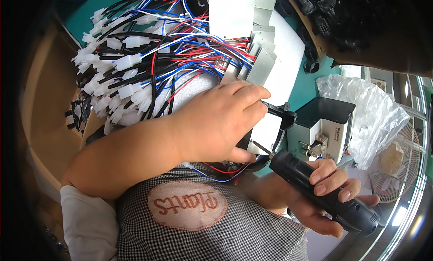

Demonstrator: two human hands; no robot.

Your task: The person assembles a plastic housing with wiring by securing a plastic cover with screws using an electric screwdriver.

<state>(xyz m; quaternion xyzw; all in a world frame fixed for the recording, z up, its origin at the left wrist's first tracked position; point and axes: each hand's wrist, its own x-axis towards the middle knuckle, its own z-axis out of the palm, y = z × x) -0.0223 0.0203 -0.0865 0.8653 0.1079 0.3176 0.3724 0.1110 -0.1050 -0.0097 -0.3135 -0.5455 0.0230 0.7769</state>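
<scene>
My right hand point(327, 191) is wrapped round a black electric screwdriver point(293, 168). Its thin bit points up and left, the tip at a pale metal plate point(266, 130). That plate sits in a black plastic frame point(288, 119), which my left hand point(225, 119) grips from above and the left, thumb at the near edge and fingers over the far side. My palm covers much of the frame. From its near side runs a wire lead point(209, 176) with red, blue and white strands. Whether the bit sits in a screw is too small to tell.
Beyond my left hand lies a heap of wire harnesses point(180, 53) with white connectors point(128, 61) and pale metal plates point(231, 17). To the right stand a black-topped metal box point(322, 110), a clear plastic bag point(365, 112) and a fan point(394, 166). A cardboard box point(383, 60) holds black parts.
</scene>
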